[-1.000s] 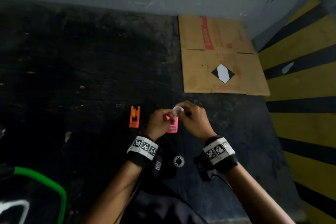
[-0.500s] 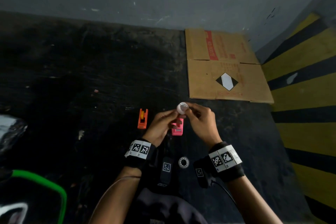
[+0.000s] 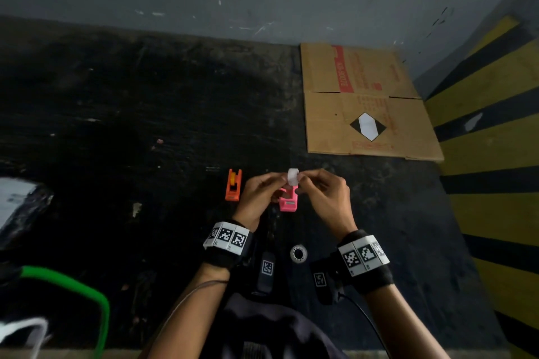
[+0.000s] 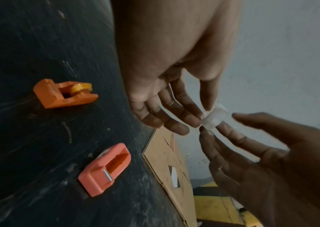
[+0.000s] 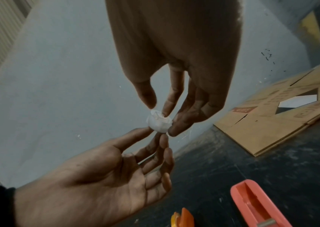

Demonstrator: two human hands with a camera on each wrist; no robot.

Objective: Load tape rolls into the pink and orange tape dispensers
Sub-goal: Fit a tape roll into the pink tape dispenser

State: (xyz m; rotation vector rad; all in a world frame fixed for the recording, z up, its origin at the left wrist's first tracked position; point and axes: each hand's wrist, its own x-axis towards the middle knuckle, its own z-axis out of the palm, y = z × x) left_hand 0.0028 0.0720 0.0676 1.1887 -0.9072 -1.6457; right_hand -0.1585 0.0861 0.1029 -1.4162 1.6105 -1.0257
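Observation:
A small white tape roll point(image 3: 293, 176) is pinched between the fingertips of both hands, in the air just above the pink dispenser point(image 3: 288, 201). My left hand point(image 3: 280, 181) holds its left side and my right hand point(image 3: 304, 181) its right side. The left wrist view shows the roll point(image 4: 215, 118) under my left thumb, with the pink dispenser point(image 4: 104, 169) lying below, its slot empty. The orange dispenser point(image 3: 233, 185) stands to the left with a yellow spool point(image 4: 81, 88) in it. In the right wrist view my right hand point(image 5: 161, 113) pinches the roll point(image 5: 159, 122) from above.
Another tape roll point(image 3: 298, 253) lies on the dark floor between my wrists. A flattened cardboard box point(image 3: 364, 102) lies at the back right against the grey wall. Yellow and black stripes point(image 3: 495, 154) run along the right. A green-edged object point(image 3: 73, 285) sits at the lower left.
Both hands have stayed together over the pink dispenser, turning the white roll between the fingertips. The dispensers have not moved.

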